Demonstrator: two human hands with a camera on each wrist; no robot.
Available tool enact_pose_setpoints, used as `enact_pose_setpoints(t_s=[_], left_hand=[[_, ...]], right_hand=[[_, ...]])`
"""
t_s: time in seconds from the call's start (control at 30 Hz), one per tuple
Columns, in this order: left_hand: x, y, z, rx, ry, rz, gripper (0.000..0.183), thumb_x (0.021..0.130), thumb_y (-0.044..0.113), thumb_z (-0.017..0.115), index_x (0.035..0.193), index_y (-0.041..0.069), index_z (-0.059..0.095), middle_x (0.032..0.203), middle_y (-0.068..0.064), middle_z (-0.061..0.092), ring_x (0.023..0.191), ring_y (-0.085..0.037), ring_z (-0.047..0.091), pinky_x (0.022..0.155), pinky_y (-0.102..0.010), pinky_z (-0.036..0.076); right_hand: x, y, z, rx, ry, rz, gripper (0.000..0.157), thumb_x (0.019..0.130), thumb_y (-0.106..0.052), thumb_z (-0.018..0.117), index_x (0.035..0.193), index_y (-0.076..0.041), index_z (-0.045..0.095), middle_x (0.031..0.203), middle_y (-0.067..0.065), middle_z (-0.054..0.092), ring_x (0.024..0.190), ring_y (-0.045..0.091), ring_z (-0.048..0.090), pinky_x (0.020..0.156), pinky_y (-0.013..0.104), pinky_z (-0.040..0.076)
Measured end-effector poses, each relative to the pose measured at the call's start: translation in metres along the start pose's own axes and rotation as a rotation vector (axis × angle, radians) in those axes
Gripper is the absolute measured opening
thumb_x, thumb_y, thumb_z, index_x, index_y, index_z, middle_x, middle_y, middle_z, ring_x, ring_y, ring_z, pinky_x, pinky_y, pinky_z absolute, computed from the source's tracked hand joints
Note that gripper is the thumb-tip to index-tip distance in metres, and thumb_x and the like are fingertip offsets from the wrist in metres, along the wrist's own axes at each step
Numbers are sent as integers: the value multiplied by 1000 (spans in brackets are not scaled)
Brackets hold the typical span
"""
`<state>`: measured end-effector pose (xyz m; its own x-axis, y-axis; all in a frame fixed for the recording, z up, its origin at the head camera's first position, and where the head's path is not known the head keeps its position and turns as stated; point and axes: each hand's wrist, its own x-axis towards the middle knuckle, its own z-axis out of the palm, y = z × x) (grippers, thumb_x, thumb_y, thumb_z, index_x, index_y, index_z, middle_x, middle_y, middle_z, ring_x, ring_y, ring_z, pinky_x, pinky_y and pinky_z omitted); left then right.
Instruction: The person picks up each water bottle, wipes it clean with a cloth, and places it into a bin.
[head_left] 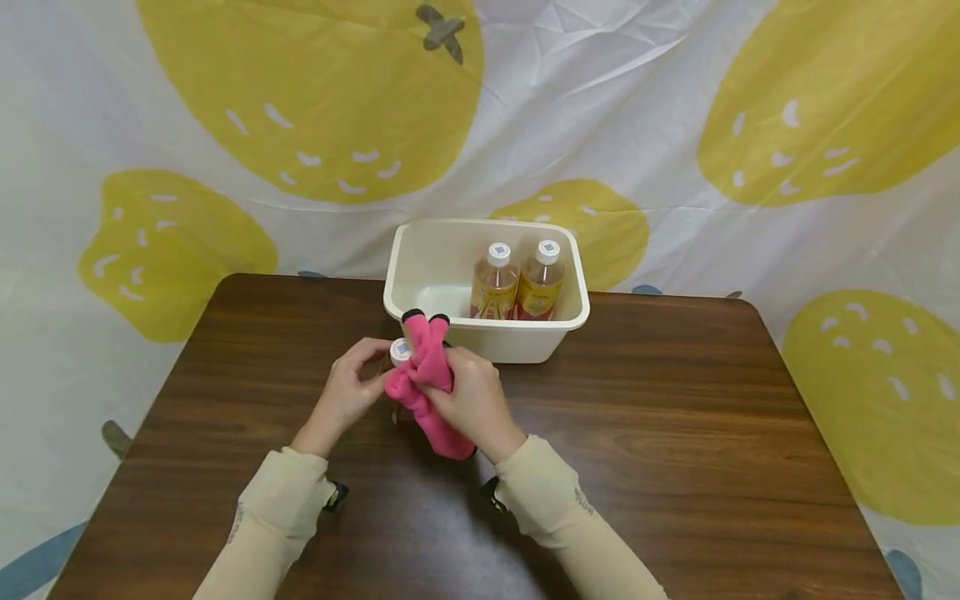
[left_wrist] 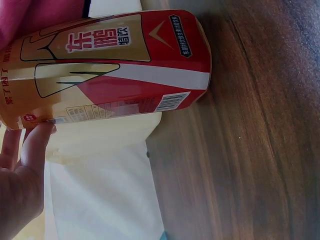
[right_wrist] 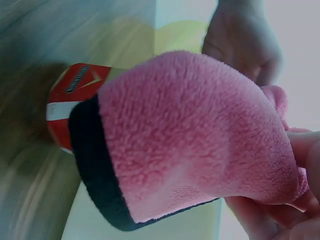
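Note:
In the head view a bottle with a white cap (head_left: 401, 351) stands upright in front of the tub. My left hand (head_left: 348, 392) holds it near the top from the left side, thumb and fingers about its shoulder. Its red and gold label (left_wrist: 120, 65) fills much of the left wrist view. A bunched pink fleecy cloth (head_left: 431, 358) with dark edging is gripped in my right hand (head_left: 480, 398), right beside the cap. From the right wrist, the hanging cloth (right_wrist: 190, 135) covers most of the bottle, leaving its lower label (right_wrist: 80, 97) showing.
A white plastic tub (head_left: 487, 343) stands behind my hands at the table's far edge. Inside its right half are two capped bottles, a left one (head_left: 495, 287) and a right one (head_left: 541, 283). A lemon-print curtain (head_left: 600, 100) hangs behind the brown wooden table (head_left: 675, 433).

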<state>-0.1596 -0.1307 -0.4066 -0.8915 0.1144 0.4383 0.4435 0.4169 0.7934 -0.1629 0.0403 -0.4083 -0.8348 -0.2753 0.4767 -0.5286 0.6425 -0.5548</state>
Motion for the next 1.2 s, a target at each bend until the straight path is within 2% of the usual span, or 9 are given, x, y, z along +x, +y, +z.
enact_pose_setpoints(t_s=[0.07,0.33,0.47,0.67,0.8,0.87,0.93,1.03,1.2], left_hand=[[0,-2,0,-6,-1,-2,23,70,-14,66,93,-12,60,91,-24,60,88,-31,57,79,-46,49],[-2,-30,4,-9,-5,-24,25,73,-2,71,96,-4,62,95,-15,61,91,-22,56,78,-37,50],[-1,-34,3,-9,-9,-13,26,73,-1,71,97,-2,62,95,-14,61,91,-20,56,79,-34,50],[0,-33,5,-25,-18,-35,26,74,-2,70,99,-3,60,96,-14,59,91,-12,52,76,-32,50],[0,-10,4,-25,-26,-85,31,72,-2,71,99,-6,58,97,-19,57,93,-20,52,75,-37,49],[0,-10,7,1,-3,-105,33,70,3,74,99,-4,58,96,-17,58,90,-21,52,73,-34,48],[-1,-13,11,39,20,-125,36,69,10,77,99,-1,58,95,-14,58,87,-22,52,71,-32,45],[-2,-29,16,62,28,-170,43,70,18,77,103,5,53,98,-11,60,89,-20,54,72,-32,45],[-3,-29,14,-39,-21,-254,43,75,14,74,107,3,48,111,-17,58,107,-29,53,86,-46,45]], right_hand=[[-3,2,2,6,2,9,23,71,-21,77,80,-5,64,71,6,62,66,19,61,61,31,51],[-22,17,18,22,-34,86,22,69,-10,76,81,-4,59,74,10,66,69,24,64,62,35,52],[-30,28,31,-10,-57,134,21,66,-10,76,78,-5,59,72,11,66,67,28,64,60,38,51],[-41,45,49,-37,-104,195,20,65,-10,76,76,-6,60,69,11,66,66,28,64,56,36,51],[-42,49,52,-23,-104,195,21,64,-10,76,77,-6,61,69,11,66,65,28,64,55,37,50],[-42,50,51,-18,-115,195,22,64,-10,76,79,-6,61,70,11,66,66,27,64,56,37,50],[-42,51,50,-12,-126,196,22,64,-11,76,80,-7,62,71,10,66,67,26,64,56,35,51],[-43,52,50,4,-129,198,21,66,-12,76,81,-7,62,72,9,67,68,25,64,58,34,51],[-44,52,47,37,-99,176,19,66,-14,77,77,-7,63,70,8,67,66,23,64,58,32,51]])
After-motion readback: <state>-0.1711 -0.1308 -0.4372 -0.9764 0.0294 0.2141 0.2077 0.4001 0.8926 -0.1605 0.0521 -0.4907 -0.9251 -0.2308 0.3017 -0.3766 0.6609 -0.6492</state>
